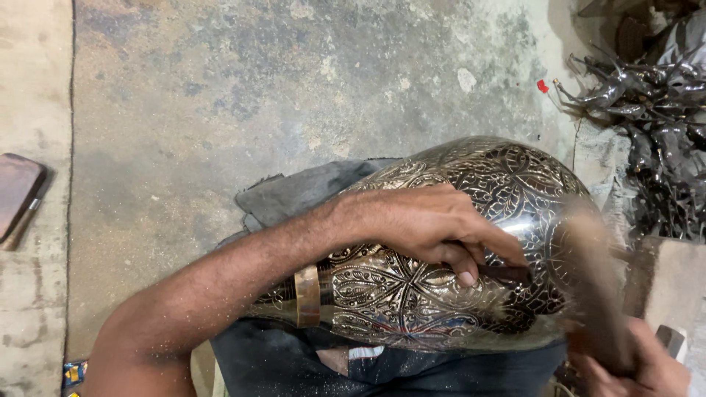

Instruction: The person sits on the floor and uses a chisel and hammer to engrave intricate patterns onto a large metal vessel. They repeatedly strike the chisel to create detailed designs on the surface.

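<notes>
The left hand [426, 224] pinches a chisel [504, 273] against the engraved vase [441, 242] lying across the lap, the right hand [632, 364] clenches a blurred mallet [588, 287], so 1 skewed blow could probably gouge the pattern.

A dark silvery vase [441, 250], engraved with leafy floral patterns, wears a brass-coloured band.

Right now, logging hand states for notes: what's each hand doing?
Left hand: closed on a thin dark tool against the engraved metal vase.
Right hand: closed on a motion-blurred hammer.
</notes>
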